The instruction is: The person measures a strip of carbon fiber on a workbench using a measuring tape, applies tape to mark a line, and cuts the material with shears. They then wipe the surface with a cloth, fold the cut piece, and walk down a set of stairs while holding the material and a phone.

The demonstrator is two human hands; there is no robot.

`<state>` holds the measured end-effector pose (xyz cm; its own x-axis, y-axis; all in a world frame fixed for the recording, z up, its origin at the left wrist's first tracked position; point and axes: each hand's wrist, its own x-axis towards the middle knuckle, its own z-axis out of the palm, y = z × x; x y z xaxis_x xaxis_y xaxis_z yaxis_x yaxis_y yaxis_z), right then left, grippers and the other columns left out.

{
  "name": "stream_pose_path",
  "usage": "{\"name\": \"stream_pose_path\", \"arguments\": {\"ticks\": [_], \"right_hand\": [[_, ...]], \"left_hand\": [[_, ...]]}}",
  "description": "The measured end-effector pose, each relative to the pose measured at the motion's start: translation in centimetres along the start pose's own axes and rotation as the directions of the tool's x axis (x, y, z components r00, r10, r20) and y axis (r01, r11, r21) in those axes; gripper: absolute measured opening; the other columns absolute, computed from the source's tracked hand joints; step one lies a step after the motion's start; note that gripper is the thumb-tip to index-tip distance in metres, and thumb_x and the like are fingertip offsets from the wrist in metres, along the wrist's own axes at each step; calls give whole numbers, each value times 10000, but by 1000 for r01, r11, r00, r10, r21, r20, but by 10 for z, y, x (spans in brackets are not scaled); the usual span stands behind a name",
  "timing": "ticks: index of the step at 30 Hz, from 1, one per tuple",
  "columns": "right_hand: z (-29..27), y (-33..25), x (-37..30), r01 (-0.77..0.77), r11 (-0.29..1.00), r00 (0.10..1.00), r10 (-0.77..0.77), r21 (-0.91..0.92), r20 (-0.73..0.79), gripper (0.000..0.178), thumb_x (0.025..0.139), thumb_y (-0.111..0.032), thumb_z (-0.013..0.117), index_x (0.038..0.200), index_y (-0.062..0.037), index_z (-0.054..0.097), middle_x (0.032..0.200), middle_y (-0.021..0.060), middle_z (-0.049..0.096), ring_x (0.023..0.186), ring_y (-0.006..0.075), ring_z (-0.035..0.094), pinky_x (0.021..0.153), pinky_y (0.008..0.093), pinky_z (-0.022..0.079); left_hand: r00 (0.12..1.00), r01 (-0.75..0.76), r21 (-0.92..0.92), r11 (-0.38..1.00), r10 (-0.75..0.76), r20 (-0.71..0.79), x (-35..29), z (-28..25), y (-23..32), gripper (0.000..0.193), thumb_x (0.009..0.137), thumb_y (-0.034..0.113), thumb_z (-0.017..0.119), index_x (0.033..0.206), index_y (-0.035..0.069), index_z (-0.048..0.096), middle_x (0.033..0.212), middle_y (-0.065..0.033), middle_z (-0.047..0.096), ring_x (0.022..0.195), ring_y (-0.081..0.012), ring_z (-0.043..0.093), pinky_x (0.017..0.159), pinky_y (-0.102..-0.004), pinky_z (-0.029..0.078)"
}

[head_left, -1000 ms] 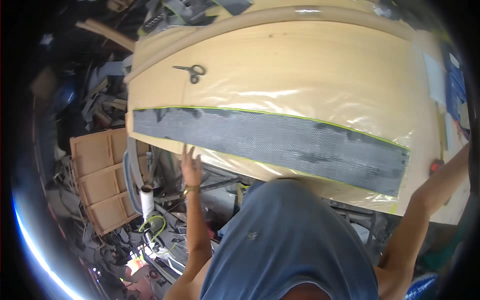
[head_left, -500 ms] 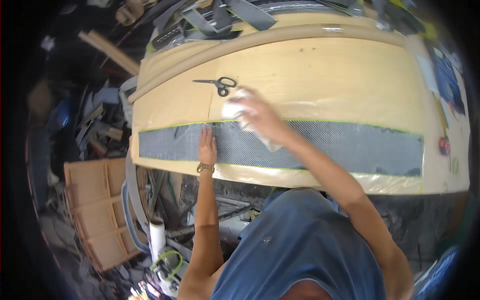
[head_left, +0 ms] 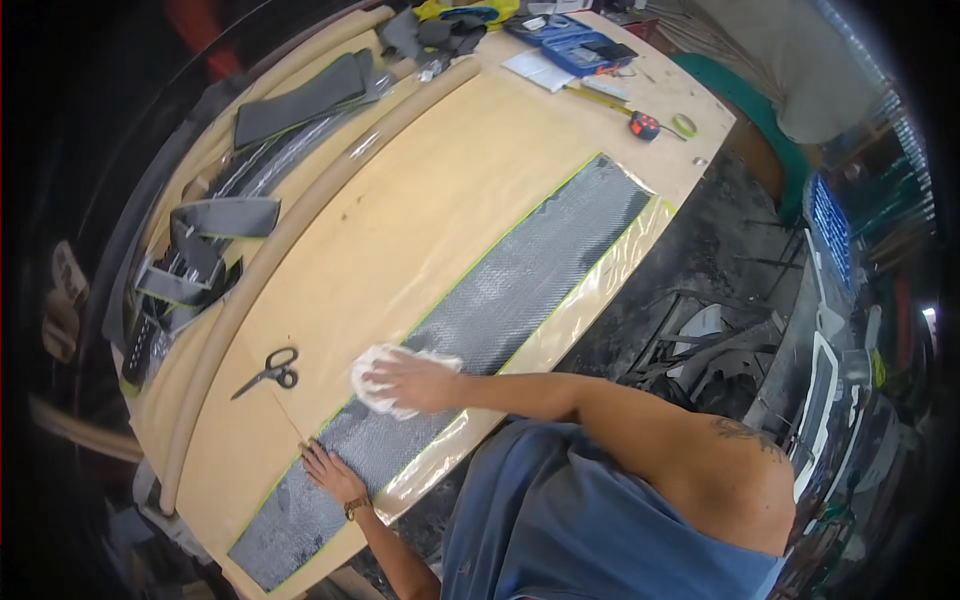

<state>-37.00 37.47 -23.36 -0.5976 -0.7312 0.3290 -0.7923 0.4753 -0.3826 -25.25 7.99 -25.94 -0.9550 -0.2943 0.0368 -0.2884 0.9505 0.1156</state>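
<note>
A long strip of dark woven fabric [head_left: 520,290] with a yellow-green edge lies under clear film on a wooden table [head_left: 420,210]. My right hand [head_left: 415,382] presses a crumpled white cloth [head_left: 375,378] onto the strip near its middle. My left hand [head_left: 325,470] lies flat, fingers spread, on the strip closer to its near end; it wears a watch on the wrist. Black-handled scissors [head_left: 268,372] rest on the bare wood just left of the cloth.
Grey fabric offcuts [head_left: 215,225] and long pale tubes [head_left: 300,230] line the table's far side. A blue case [head_left: 580,45], white paper and a red tape measure [head_left: 645,125] sit at the far end. Dark clutter and metal frames fill the floor to the right.
The view has swung so the strip now runs diagonally. My right hand with the cloth has slid along the strip toward my left hand, which stays flat on the fabric.
</note>
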Motion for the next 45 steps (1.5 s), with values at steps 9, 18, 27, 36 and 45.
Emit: {"name": "stream_pose_path", "arguments": {"ticks": [9,18,27,36,45], "right_hand": [[-173,203,-136,-317,849,946,315,-422,-76,499,845,-323,566,1304,-128,538,1389,74,433,1306,295,373,1072,481,322],[-248,387,-306,-841,485,531,650,-241,-544,359,936,-229,499,1245,-58,561,1298,278,505,1227,396,469,1057,441,356],[-325,210,-142,-383,455,288,886,803,-364,415,993,-240,484,1283,56,486,1140,148,623,1002,240,617,837,336,493],[-151,6,-24,-301,306,945,226,903,239,436,980,-193,496,1362,17,459,1463,183,399,1365,281,366,1126,402,260],[-76,16,-57,-449,893,887,449,-23,110,510,964,-271,505,1408,-36,414,1530,203,271,1421,403,212,1143,558,108]], "left_hand": [[999,30,39,999,-31,16,4,-11,-6,546,1031,376,190,1509,118,251,1573,-128,196,1440,-348,168,1160,-507,127],[992,-60,68,996,52,117,18,-13,2,591,1024,406,173,1509,71,220,1571,-174,167,1441,-370,152,1177,-461,106],[993,101,-706,701,-114,29,4,-47,161,548,1007,277,395,1479,22,284,1540,-160,271,1417,-274,266,1154,-404,228],[972,201,-980,2,-125,199,9,-107,258,655,781,111,683,1393,90,448,1478,-180,357,1336,-338,386,1092,-434,318],[887,-413,-357,838,459,53,-9,-25,181,954,655,136,722,1494,122,269,1568,-140,184,1446,-343,167,1157,-494,187]]}}
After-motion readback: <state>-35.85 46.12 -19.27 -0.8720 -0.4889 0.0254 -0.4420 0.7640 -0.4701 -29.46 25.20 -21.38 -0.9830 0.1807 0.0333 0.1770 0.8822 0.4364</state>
